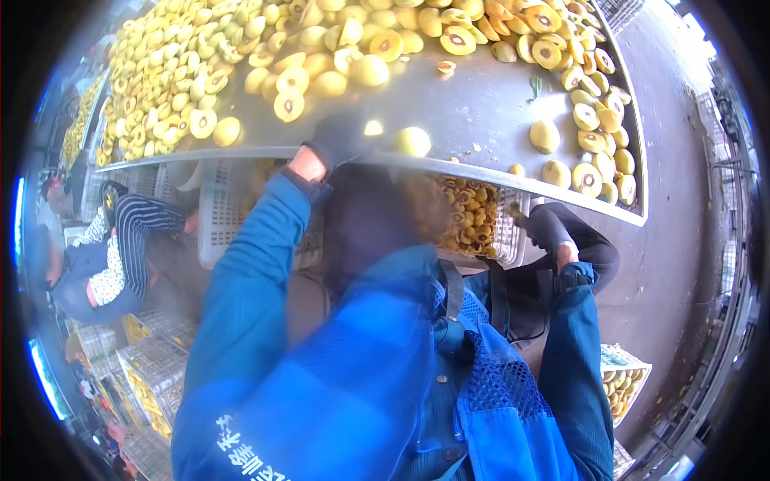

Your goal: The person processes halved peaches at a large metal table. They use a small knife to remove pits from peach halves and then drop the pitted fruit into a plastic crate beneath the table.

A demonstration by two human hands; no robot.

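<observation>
My left hand, in a dark glove, is at the near edge of a metal table; blur hides its fingers and whether they hold anything. Halved yellow fruits with brown centres lie beyond it, and a pale yellow fruit is just to its right. My right hand, also in a dark glove, is below the table's edge, beside a white plastic crate. A small, blurred greenish-brown thing shows at its fingertips. Small brown-yellow fruit pieces fill the part of the crate in view.
A heap of yellow fruit halves covers the table's far left, with more along its raised right rim. Another white crate stands under the table. At the left sits a person in striped trousers, near stacked crates of fruit.
</observation>
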